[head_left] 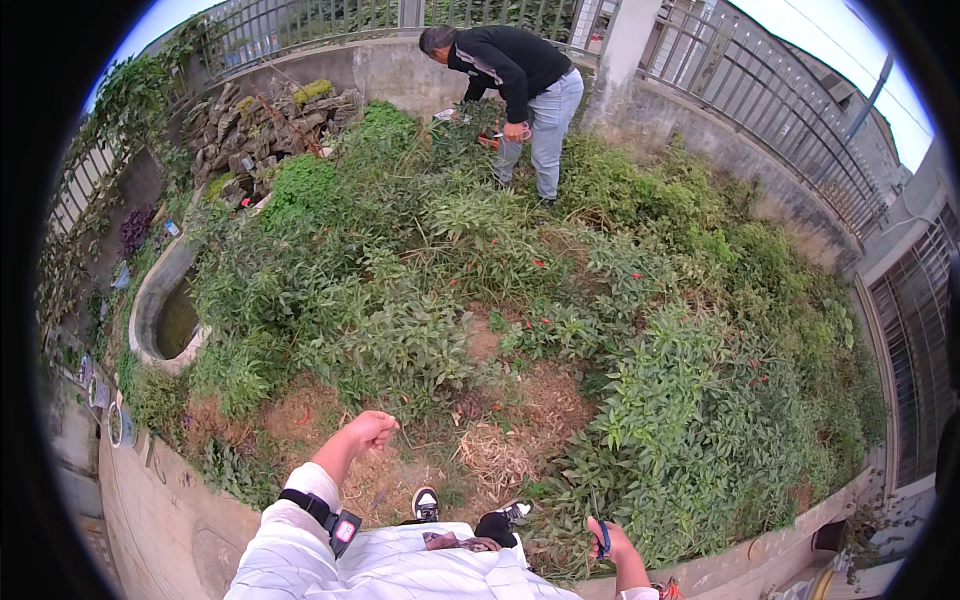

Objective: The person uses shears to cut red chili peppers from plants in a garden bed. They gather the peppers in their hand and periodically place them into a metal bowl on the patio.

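Observation:
My left hand [371, 431] reaches forward over the soil, its fingers curled together; nothing shows in it. Close by is a leafy pepper plant [397, 341], with a red chili pepper [302, 415] over the bare soil to the left. At the lower right, my right hand [611, 541] grips scissors [602, 536] by their dark blue handles. Their thin blades point away from me, against the leaves of another pepper plant [652, 420]. Red peppers [670, 589] show beside my right forearm at the bottom edge.
A co-worker [517, 82] bends over plants near the back wall [390, 71], holding scissors [525, 131]. Dry straw [495, 457] lies ahead of my shoes [425, 504]. A curved concrete pond rim [142, 307] and a rock pile [232, 135] stand left; a metal fence [765, 97] tops the right wall.

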Tool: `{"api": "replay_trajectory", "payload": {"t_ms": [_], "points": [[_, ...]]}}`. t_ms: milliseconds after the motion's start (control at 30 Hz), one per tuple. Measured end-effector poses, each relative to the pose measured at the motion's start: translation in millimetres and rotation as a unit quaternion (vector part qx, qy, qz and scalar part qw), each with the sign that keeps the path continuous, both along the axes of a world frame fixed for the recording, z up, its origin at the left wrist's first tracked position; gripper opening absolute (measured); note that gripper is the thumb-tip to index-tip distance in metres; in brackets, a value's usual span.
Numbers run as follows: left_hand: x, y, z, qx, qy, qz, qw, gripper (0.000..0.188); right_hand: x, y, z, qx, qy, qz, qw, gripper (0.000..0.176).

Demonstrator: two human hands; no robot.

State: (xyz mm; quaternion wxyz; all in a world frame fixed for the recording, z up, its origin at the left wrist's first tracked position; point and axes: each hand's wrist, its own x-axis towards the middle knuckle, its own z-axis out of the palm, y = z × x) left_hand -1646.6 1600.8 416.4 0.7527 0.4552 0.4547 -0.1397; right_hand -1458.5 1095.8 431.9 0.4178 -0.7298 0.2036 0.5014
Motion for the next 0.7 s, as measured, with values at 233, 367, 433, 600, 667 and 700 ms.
{"api": "replay_trajectory", "payload": {"t_ms": [233,367,433,600,667,700], "points": [[64.6,-16.3,4.2,0.029,-0.026,-0.051,0.998,0.014,-13.5,-62.5,-6.7,0.059,0.018,-0.072,0.995,0.042],[132.9,-54.0,7.6,0.021,-0.032,-0.112,0.993,0.012,-23.6,-103.8,-8.6,0.059,-0.002,-0.120,0.991,0.041],[168.8,-78.7,8.8,0.022,-0.029,-0.142,0.989,0.011,-25.1,-124.4,-5.3,0.063,0.004,-0.144,0.988,0.042],[254.3,-143.5,5.6,0.004,-0.057,-0.229,0.972,0.010,12.1,-188.5,21.1,0.011,-0.079,-0.199,0.977,0.045],[279.8,-169.5,8.3,0.002,-0.070,-0.259,0.963,0.010,41.4,-223.4,44.6,-0.107,-0.227,-0.207,0.946,0.057],[291.7,-182.0,10.9,0.007,-0.076,-0.278,0.958,0.011,57.3,-241.0,58.8,-0.125,-0.260,-0.232,0.929,0.057]]}}
